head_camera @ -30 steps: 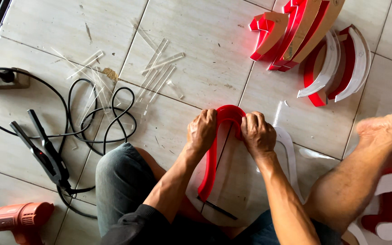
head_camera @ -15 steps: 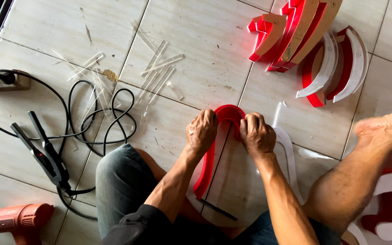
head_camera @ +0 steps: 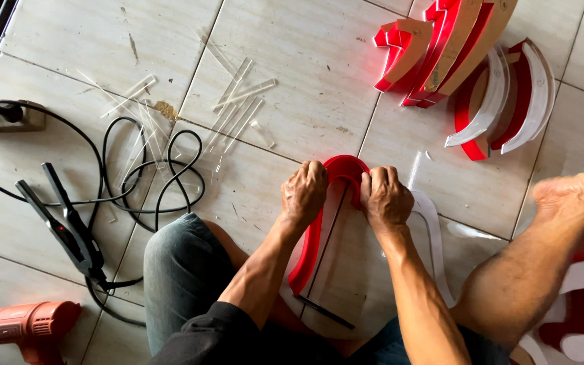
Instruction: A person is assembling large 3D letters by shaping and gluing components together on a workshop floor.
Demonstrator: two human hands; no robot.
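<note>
The tiled floor (head_camera: 305, 61) fills the view, pale and scuffed, with a person sitting on it, one knee in grey trousers (head_camera: 184, 277) bent at the lower middle and a bare leg (head_camera: 542, 270) stretched across the lower right. Between the legs lies a curved sign piece (head_camera: 332, 270), a clear panel edged by a red strip that bends into an arch at its far end. The left hand (head_camera: 303, 194) clamps the left shoulder of that arch, fingers curled closed over the red rim. The right hand (head_camera: 385, 198) grips the right shoulder the same way, fingers folded over the rim, the two hands near each other with the top of the arch showing between them. At the upper right stands a heap of red and white sign letters (head_camera: 468, 67), leaning on one another. More white and red letter parts (head_camera: 582, 318) lie at the lower right corner. A black cable (head_camera: 150, 169) loops over the tiles at left, beside a black hinged tool (head_camera: 62, 226). A red power tool (head_camera: 21, 328) lies at the lower left. Clear plastic strips (head_camera: 238, 108) are scattered above the cable.
</note>
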